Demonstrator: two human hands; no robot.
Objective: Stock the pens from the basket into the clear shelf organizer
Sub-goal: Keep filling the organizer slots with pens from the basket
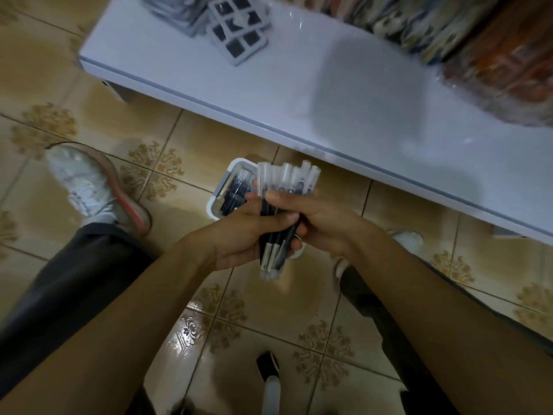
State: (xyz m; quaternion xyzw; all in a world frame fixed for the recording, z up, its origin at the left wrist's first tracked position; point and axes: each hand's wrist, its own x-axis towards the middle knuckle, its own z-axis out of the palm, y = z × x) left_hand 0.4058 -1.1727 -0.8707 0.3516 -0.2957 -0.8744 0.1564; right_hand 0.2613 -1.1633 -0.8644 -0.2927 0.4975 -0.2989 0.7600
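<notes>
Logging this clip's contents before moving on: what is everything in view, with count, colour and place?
pen bundle: several, dark with clear caps, above the basket
basket: one, white-rimmed, on the floor, dark pens inside
shelf: one, white, upper right
grid packs: a few, grey and black, shelf's far end
wrapped stacks: several, multicoloured, shelf's right
floor: tan patterned tiles
blurred object: one, black and white, bottom centre
shoes: two, pale, on the floor
left hand: grip on the pen bundle
right hand: grip on the pen bundle
</notes>
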